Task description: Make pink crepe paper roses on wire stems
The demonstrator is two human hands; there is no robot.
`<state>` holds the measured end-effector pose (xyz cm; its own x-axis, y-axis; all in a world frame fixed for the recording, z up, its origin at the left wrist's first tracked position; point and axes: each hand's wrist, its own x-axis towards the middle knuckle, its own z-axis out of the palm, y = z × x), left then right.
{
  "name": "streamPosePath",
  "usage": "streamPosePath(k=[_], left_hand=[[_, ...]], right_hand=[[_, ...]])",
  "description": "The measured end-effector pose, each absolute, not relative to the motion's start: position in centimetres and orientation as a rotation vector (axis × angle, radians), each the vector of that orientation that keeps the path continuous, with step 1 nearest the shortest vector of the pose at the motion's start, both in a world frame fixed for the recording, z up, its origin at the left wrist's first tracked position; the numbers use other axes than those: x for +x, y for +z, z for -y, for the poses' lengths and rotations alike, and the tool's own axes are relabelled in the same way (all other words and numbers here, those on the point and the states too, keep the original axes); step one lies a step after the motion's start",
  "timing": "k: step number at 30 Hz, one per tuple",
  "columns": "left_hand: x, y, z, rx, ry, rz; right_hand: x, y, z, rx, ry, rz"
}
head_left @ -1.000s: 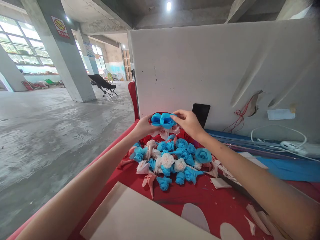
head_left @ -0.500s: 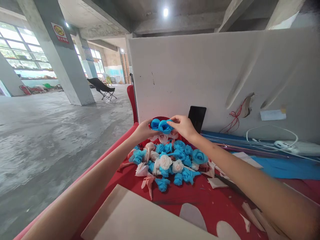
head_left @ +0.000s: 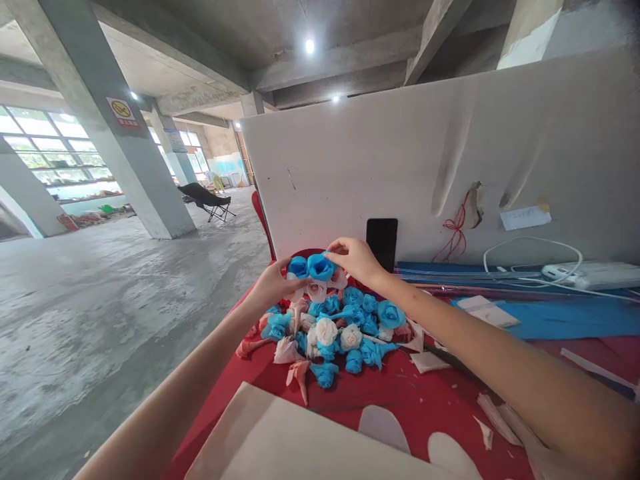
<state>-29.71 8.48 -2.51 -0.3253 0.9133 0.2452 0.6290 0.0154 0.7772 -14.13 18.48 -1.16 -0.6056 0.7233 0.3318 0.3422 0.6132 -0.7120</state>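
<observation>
Two blue paper roses (head_left: 320, 267) sit side by side between my hands, above the far end of the red-covered table. My left hand (head_left: 274, 281) is closed on the left blue rose, thumb in front. With thumb and fingertips, my right hand (head_left: 354, 259) pinches the upper edge of the right one. Just below them are pale pink paper roses (head_left: 316, 291); whether they touch the blue pair, I cannot tell. Nearer to me lies a heap of blue, white and pink paper flowers (head_left: 326, 331), some with twisted paper stems.
A pale board (head_left: 280, 433) and white paper petals (head_left: 384, 428) lie on the red cloth (head_left: 425, 400) in front. A black phone or tablet (head_left: 382, 243) leans against the white panel (head_left: 350, 167). Blue paper sheets (head_left: 545, 320) and a white power strip (head_left: 590, 273) are at right.
My view has tilted and shifted, so the scene sits differently in the frame. Both hands keep hold of the blue roses, with little visible change in the grip.
</observation>
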Motion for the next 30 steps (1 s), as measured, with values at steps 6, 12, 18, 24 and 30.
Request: streamPosePath(k=[6, 12, 18, 24, 30], left_hand=[[-29.0, -3.6, -6.9, 1.519, 1.279, -1.934], [-29.5, -4.0, -6.4, 1.358, 1.411, -1.878], [-29.4, -4.2, -6.0, 1.299, 1.533, -1.803], [-29.1, -3.9, -5.6, 1.280, 1.601, -1.775], [-29.4, -4.4, -5.8, 1.279, 1.630, -1.740]], right_hand=[[-13.5, -2.1, -17.8, -0.838, 0.835, 2.258], [-13.3, -2.4, -17.5, -0.814, 0.845, 2.255], [-13.3, -2.2, -17.2, -0.813, 0.876, 2.229], [-14.1, -3.0, -17.5, -0.901, 0.920, 2.146], [-14.7, -2.9, -18.0, -0.889, 0.965, 2.049]])
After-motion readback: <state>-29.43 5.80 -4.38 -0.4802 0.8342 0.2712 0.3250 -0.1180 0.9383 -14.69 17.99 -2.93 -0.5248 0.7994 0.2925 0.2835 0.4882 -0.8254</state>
